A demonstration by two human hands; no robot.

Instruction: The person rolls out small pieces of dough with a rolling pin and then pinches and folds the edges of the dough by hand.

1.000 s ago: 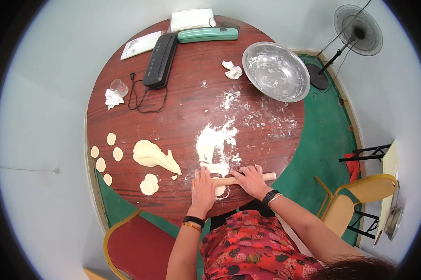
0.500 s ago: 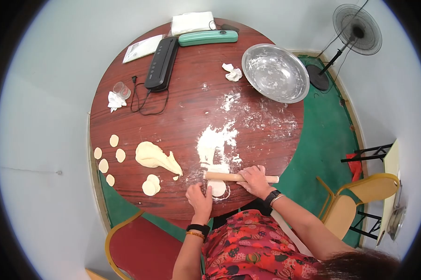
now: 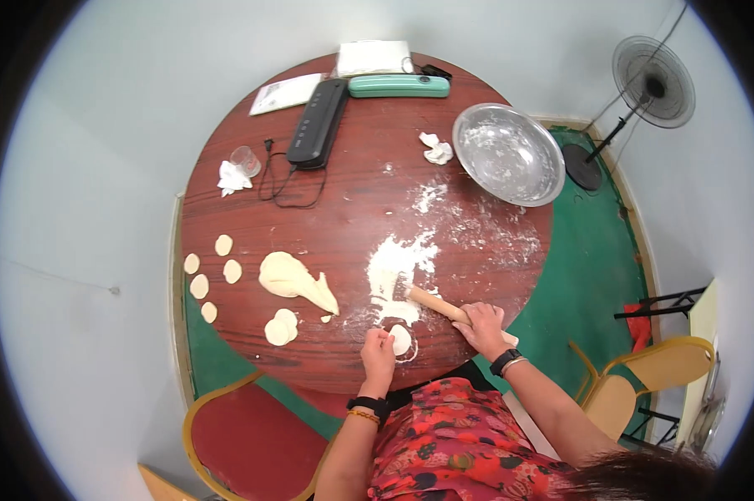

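My left hand [image 3: 379, 357] is closed, its thumb and fingertips pinching the left edge of a small floured dough wrapper [image 3: 401, 340]. The wrapper looks partly raised, with a curved outline of flour beside it on the table. My right hand [image 3: 482, 328] is wrapped around the near end of a wooden rolling pin [image 3: 434, 302], which lies slanted with its far end over the white flour patch [image 3: 391, 265]. To the left of my left hand are stacked dough rounds [image 3: 280, 328] and a large lump of dough [image 3: 287, 276].
Several dough rounds [image 3: 199, 286] lie at the table's left edge. Farther back are a glass [image 3: 245, 160], a black sealer [image 3: 318, 125] with its cord, a green device [image 3: 399, 86] and a steel basin [image 3: 509, 155]. A red chair [image 3: 260, 434] stands close at the left.
The rolling pin has come off the wrapper and swung from level to slanted with my right hand. My left hand has closed on the wrapper's edge. The whole view has shifted slightly.
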